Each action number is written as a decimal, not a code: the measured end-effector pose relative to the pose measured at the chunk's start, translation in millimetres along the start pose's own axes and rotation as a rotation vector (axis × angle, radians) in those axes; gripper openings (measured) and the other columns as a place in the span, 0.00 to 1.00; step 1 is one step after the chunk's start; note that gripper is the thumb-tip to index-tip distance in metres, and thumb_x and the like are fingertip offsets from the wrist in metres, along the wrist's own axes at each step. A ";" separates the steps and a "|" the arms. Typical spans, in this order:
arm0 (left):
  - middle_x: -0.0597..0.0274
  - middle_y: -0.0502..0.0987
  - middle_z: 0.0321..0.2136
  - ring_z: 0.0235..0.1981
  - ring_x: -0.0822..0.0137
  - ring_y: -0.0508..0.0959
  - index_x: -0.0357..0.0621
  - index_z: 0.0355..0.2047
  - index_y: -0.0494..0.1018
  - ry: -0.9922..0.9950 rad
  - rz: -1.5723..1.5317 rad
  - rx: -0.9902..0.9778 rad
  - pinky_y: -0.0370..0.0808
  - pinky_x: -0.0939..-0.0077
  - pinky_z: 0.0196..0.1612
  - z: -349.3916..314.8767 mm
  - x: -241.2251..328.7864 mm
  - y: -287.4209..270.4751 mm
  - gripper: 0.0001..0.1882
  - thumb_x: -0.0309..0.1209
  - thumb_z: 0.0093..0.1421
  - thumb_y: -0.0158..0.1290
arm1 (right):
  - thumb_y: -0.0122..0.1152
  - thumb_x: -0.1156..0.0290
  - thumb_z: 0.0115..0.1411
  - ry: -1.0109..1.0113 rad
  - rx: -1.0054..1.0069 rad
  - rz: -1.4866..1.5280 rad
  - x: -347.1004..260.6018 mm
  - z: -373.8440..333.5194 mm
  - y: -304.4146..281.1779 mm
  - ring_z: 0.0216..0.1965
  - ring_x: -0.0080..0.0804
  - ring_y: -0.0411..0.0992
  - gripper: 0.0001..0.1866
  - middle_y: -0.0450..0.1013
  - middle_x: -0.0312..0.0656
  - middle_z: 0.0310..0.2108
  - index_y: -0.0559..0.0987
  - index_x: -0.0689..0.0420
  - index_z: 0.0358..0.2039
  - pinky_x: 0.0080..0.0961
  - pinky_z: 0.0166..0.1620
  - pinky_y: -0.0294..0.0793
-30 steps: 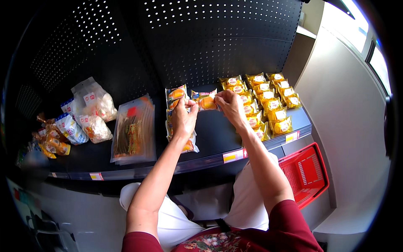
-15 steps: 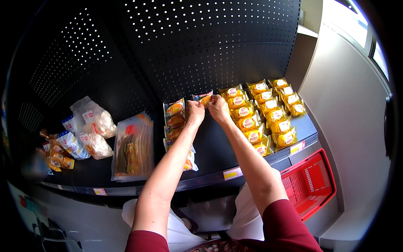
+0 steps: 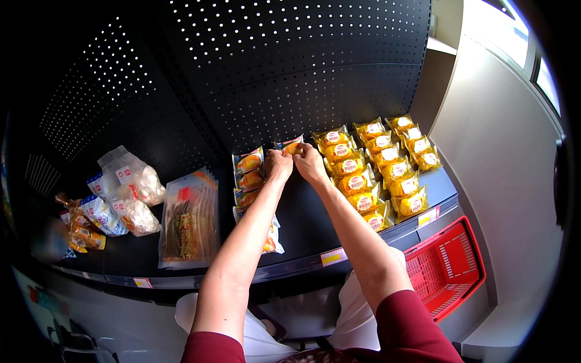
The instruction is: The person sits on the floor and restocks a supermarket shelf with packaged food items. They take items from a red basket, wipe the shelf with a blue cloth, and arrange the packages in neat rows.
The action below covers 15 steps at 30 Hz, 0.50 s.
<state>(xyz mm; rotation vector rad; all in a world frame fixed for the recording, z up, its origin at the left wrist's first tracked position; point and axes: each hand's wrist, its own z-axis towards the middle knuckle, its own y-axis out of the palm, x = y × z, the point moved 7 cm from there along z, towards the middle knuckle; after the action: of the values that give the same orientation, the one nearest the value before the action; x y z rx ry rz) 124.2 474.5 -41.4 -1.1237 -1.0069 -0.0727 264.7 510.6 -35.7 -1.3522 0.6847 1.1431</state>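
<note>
At the back of the dark shelf, both my hands pinch the near edge of a small packaged bread (image 3: 292, 147), golden in a wrapper with blue and red corners. My left hand (image 3: 278, 165) is closed at its left side, and my right hand (image 3: 309, 163) is closed at its right side, fingers close together. The bread lies at the back, close to the perforated panel. Just left of it runs a column of similar packaged breads (image 3: 248, 163), partly hidden by my left forearm. To the right of my right hand stand rows of yellow-wrapped cakes (image 3: 348, 167).
Clear flat packs of brown strips (image 3: 190, 224) lie left of the bread column. Farther left are bags of white pieces (image 3: 136, 215) and brown snack bags (image 3: 85, 233). A black perforated panel (image 3: 315, 91) rises behind. A red basket (image 3: 445, 266) stands below the shelf at right.
The view has shifted a little. Both hands stay on the same bread at the back of the shelf, with the fingertips slightly closer together.
</note>
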 end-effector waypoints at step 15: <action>0.38 0.70 0.54 0.51 0.46 0.76 0.30 0.54 0.67 0.622 -0.051 -0.096 0.74 0.58 0.56 -156.6 37.5 -34.0 0.23 0.29 0.63 0.57 | 0.54 0.77 0.66 -0.401 0.122 0.255 -82.4 -38.4 -77.8 0.45 0.40 0.79 0.17 0.76 0.52 0.50 0.75 0.61 0.55 0.32 0.45 0.82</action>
<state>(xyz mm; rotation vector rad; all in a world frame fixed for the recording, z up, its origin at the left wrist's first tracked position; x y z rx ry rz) 227.4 352.9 -0.7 -1.0646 -0.4769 -0.4865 315.4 466.4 63.2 -0.9107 0.6303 1.4989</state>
